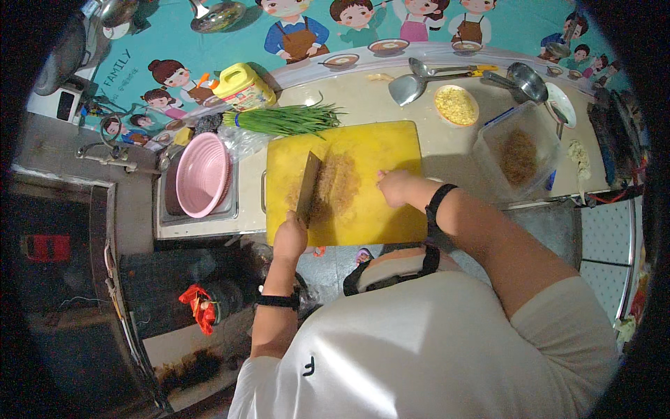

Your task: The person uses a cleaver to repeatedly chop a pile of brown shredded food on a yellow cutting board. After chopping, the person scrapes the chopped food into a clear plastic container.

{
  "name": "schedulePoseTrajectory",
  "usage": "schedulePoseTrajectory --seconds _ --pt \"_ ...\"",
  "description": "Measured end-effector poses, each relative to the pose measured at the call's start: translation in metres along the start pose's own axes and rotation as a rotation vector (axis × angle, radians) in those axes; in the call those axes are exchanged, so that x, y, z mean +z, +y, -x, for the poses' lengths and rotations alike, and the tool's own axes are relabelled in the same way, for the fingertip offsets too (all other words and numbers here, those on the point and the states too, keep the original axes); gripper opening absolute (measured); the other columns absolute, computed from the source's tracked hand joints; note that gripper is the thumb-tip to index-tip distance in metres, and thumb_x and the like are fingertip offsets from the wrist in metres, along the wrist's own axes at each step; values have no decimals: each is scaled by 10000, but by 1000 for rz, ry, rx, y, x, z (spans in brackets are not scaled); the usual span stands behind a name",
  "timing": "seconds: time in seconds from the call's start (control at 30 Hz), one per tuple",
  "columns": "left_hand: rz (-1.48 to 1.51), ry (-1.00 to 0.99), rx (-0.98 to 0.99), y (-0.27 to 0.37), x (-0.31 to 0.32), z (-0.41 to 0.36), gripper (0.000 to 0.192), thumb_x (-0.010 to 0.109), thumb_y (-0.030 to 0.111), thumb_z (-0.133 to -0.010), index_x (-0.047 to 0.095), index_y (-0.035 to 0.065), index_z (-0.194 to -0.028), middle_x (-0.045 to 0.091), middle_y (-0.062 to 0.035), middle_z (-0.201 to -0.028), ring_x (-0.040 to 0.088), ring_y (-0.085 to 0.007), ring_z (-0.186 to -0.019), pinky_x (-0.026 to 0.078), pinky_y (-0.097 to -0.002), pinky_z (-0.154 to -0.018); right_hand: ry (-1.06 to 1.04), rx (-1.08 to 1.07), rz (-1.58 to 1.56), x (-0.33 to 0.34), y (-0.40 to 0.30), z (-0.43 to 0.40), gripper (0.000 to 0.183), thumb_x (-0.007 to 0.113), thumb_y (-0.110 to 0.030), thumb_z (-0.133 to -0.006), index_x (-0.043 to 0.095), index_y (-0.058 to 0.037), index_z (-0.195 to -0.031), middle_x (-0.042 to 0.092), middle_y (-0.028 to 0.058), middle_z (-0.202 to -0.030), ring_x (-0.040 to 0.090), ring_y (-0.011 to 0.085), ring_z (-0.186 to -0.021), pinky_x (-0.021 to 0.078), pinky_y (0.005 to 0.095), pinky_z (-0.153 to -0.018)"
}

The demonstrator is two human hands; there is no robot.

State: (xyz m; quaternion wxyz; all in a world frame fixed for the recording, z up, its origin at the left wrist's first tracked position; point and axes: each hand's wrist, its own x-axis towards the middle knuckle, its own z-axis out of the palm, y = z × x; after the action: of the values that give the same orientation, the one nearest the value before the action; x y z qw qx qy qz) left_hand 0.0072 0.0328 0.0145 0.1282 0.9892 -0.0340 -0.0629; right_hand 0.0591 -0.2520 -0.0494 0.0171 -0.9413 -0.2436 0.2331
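Observation:
My left hand (291, 236) grips the handle of a cleaver (309, 183), whose blade stands on a yellow cutting board (390, 146). Right of the blade lies a patch of finely chopped brownish food (337, 183); I cannot tell what food it is. My right hand (393, 187) is at the right side of the board, its fingers curled, and whether it holds anything is not clear. A bundle of green chives (293, 118), tied with a blue band, lies along the board's back left edge.
A pink plastic basket (203, 175) sits in the sink at left. Behind stand a yellow jug (243, 89), a spatula (407, 90) and a bowl of yellow crumbled food (456, 106). At right are a clear plastic container (484, 152) with brown contents and a metal ladle (526, 81).

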Motion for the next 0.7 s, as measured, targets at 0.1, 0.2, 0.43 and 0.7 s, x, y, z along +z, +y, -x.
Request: schedulePoseTrajectory --seconds 0.1,0.2,0.43,0.7 --pt "29 50 -40 -6 -4 0 204 421 198 -855 441 -2 -889 573 -279 -687 567 -443 -654 452 -516 -588 -15 -43 14 -2 0 0 279 563 -118 -672 652 3 -907 594 197 -1031 593 319 -903 470 410 -775" --pt "31 32 -40 -8 -6 0 221 422 212 -855 444 -5 -891 573 -282 -702 564 -447 -679 442 -520 -595 51 -54 24 0 1 -2 256 559 -114 -673 659 -3 -880 594 198 -1028 588 316 -915 471 406 -771" --pt "79 74 -68 -15 -6 8 213 426 207 -853 447 4 -910 571 -292 -744 561 -452 -713 436 -530 -635 21 -32 -14 0 2 -1 234 544 -96 -678 658 -5 -859 600 194 -1012 592 315 -905 473 403 -764" --pt "766 52 -312 -64 1 20 151 440 156 -869 463 9 -894 570 -126 -661 538 -244 -488 425 -331 -446 -329 -29 55 -33 -2 3 509 504 -151 -741 457 -59 -1239 300 175 -1368 445 283 -1160 405 367 -907"
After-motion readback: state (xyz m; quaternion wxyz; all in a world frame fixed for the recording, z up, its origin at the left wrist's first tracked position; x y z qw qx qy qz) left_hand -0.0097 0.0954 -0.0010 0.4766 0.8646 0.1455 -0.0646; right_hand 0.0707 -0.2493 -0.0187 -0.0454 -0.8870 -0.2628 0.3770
